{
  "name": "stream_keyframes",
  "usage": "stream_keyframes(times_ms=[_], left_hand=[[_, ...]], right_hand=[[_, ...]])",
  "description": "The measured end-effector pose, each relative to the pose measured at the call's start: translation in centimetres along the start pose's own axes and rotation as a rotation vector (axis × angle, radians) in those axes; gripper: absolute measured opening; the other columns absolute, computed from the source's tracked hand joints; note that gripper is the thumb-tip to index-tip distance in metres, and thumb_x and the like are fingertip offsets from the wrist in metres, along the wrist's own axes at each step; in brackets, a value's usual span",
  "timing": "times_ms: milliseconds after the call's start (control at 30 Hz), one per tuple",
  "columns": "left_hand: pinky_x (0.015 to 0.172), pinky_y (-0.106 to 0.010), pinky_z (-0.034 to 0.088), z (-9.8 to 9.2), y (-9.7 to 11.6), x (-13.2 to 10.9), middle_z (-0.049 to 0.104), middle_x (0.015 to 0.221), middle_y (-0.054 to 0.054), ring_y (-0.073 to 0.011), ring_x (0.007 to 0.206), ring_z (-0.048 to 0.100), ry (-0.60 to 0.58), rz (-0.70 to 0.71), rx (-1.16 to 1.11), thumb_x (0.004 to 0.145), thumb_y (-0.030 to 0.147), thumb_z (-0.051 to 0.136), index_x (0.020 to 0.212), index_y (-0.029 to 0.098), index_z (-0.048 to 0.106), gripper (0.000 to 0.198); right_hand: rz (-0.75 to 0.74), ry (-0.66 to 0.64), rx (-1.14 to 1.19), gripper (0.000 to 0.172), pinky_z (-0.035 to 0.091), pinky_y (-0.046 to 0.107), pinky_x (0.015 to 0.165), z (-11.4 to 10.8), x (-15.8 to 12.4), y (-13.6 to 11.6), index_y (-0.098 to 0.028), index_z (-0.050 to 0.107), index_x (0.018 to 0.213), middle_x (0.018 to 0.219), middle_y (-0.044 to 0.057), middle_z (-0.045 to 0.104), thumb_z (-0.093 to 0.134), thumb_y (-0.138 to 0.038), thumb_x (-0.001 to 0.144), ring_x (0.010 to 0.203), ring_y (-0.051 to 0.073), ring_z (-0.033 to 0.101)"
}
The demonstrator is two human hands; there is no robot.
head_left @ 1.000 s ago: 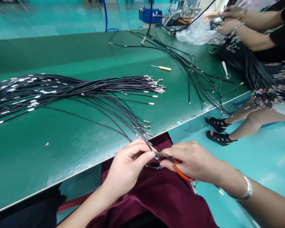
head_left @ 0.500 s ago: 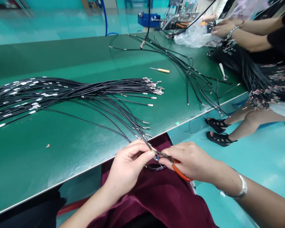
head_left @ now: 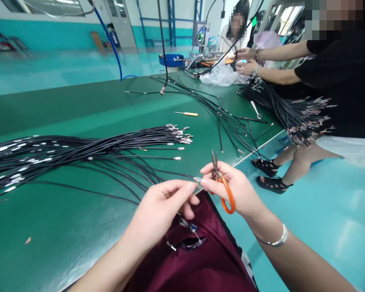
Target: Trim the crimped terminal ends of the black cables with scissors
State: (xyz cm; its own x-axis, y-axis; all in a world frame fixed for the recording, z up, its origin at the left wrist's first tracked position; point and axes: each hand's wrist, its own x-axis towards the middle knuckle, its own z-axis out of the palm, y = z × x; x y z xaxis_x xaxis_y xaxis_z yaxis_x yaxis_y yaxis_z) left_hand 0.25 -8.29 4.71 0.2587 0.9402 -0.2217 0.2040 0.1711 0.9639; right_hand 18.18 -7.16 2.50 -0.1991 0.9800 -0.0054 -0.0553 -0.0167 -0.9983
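Orange-handled scissors (head_left: 228,198) rest in my right hand (head_left: 240,190), blades pointing up and slightly parted. The same hand's thumb and fingertips meet a black cable's metal terminal (head_left: 197,179). Close by on the left, my left hand (head_left: 164,207) has thumb and forefinger pinched together beside that terminal; whatever is between them is too small to make out. Its other fingers curl below. Under it, another cable end (head_left: 172,245) with a metal terminal hangs over my dark red apron (head_left: 182,271). A large bundle of black cables (head_left: 109,142) with white labels lies on the green table.
On the green table (head_left: 79,231) lie a yellow-handled pointed tool (head_left: 187,114), loose cables (head_left: 200,99) and a white-handled tool (head_left: 256,110). A co-worker in black (head_left: 346,89) sits at the right, with a cable bundle (head_left: 280,105) across the lap. A cable hangs down (head_left: 161,48) above the table.
The view has tilted up. The scissors have swung from the cables at my left fingertips to pointing upward in my right hand, whose fingertips are now at a terminal.
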Motion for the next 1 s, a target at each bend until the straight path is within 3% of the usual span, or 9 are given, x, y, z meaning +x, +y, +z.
stream_keyframes(times_ms=[67, 133, 233, 333, 467, 600, 767, 867, 1000], left_hand=[[0.063, -0.028, 0.047, -1.0, 0.4, 0.5, 0.068, 0.071, -0.002, -0.0155, 0.063, 0.06, 0.171, 0.282, 0.294, 0.085, 0.033, 0.058, 0.087, 0.02, 0.071, 0.018], [0.077, -0.032, 0.047, -1.7, 0.4, 1.4, 0.07, 0.09, -0.004, -0.0182, 0.084, 0.061, 0.269, 0.608, 0.523, 0.083, 0.022, 0.061, 0.1, 0.023, 0.07, 0.019], [0.084, -0.032, 0.046, -1.9, -0.1, 3.4, 0.067, 0.1, -0.006, -0.0182, 0.095, 0.059, 0.165, 0.846, 0.647, 0.083, 0.014, 0.06, 0.107, 0.022, 0.068, 0.026], [0.071, -0.025, 0.049, -1.6, -0.5, 5.0, 0.066, 0.086, -0.003, -0.0136, 0.079, 0.06, 0.07, 0.829, 0.554, 0.086, 0.012, 0.057, 0.105, 0.021, 0.068, 0.024], [0.067, -0.023, 0.048, -1.2, -0.8, 5.7, 0.063, 0.078, -0.002, -0.0121, 0.073, 0.06, 0.044, 0.7, 0.496, 0.087, 0.013, 0.056, 0.097, 0.019, 0.07, 0.019], [0.068, -0.023, 0.048, -1.1, -1.2, 5.5, 0.064, 0.08, -0.002, -0.0123, 0.075, 0.061, 0.015, 0.644, 0.481, 0.089, 0.014, 0.053, 0.095, 0.019, 0.069, 0.018], [0.071, -0.024, 0.048, -1.1, -1.5, 5.2, 0.064, 0.08, -0.002, -0.0127, 0.076, 0.061, 0.016, 0.658, 0.479, 0.089, 0.014, 0.052, 0.094, 0.018, 0.068, 0.017], [0.07, -0.023, 0.048, -1.2, -1.4, 5.1, 0.065, 0.08, -0.002, -0.0122, 0.076, 0.06, 0.015, 0.672, 0.476, 0.089, 0.013, 0.052, 0.095, 0.017, 0.068, 0.018], [0.068, -0.022, 0.047, -1.2, -1.2, 5.1, 0.064, 0.079, -0.002, -0.0119, 0.074, 0.06, 0.009, 0.677, 0.482, 0.088, 0.012, 0.053, 0.094, 0.017, 0.069, 0.017]], right_hand=[[0.013, 0.002, 0.03, 0.021, 0.046, 0.02, 0.061, -0.7, 0.8, -0.3, -0.019, 0.059, 0.092, 0.069, -0.005, 0.057, 0.071, -0.023, 0.076, 0.061, 0.007, 0.054], [0.018, -0.009, 0.059, 0.02, 0.045, 0.021, 0.061, -1.2, 1.4, -0.4, -0.019, 0.059, 0.093, 0.069, -0.006, 0.057, 0.071, -0.023, 0.077, 0.06, 0.006, 0.053], [0.024, -0.021, 0.09, 0.02, 0.045, 0.022, 0.062, -1.3, 2.2, -0.4, -0.018, 0.059, 0.093, 0.068, -0.005, 0.056, 0.07, -0.023, 0.078, 0.06, 0.007, 0.054], [0.039, -0.026, 0.112, 0.024, 0.045, 0.022, 0.062, -1.3, 2.6, -0.1, -0.018, 0.058, 0.098, 0.069, -0.005, 0.057, 0.07, -0.023, 0.079, 0.062, 0.008, 0.054], [0.052, -0.032, 0.173, 0.025, 0.045, 0.023, 0.059, -2.5, 2.3, 0.1, -0.019, 0.054, 0.104, 0.074, -0.001, 0.061, 0.062, -0.034, 0.086, 0.063, 0.01, 0.056], [0.128, -0.278, 0.169, 0.04, 0.046, 0.025, 0.052, -4.3, 0.8, -0.4, -0.013, 0.062, 0.1, 0.069, 0.002, 0.059, 0.051, -0.05, 0.089, 0.056, 0.012, 0.057], [0.411, -0.529, 0.052, 0.039, 0.034, 0.015, 0.036, -4.8, 0.1, -1.3, -0.011, 0.068, 0.095, 0.049, -0.004, 0.05, 0.06, -0.048, 0.083, 0.037, 0.005, 0.043], [0.516, -0.542, 0.008, 0.035, 0.032, 0.013, 0.035, -4.5, 0.4, -1.7, -0.013, 0.07, 0.092, 0.048, -0.005, 0.049, 0.063, -0.045, 0.081, 0.035, 0.003, 0.04], [0.524, -0.526, -0.021, 0.038, 0.03, 0.012, 0.034, -4.3, 0.8, -1.7, -0.013, 0.07, 0.091, 0.048, -0.006, 0.049, 0.063, -0.048, 0.081, 0.034, 0.002, 0.038]])
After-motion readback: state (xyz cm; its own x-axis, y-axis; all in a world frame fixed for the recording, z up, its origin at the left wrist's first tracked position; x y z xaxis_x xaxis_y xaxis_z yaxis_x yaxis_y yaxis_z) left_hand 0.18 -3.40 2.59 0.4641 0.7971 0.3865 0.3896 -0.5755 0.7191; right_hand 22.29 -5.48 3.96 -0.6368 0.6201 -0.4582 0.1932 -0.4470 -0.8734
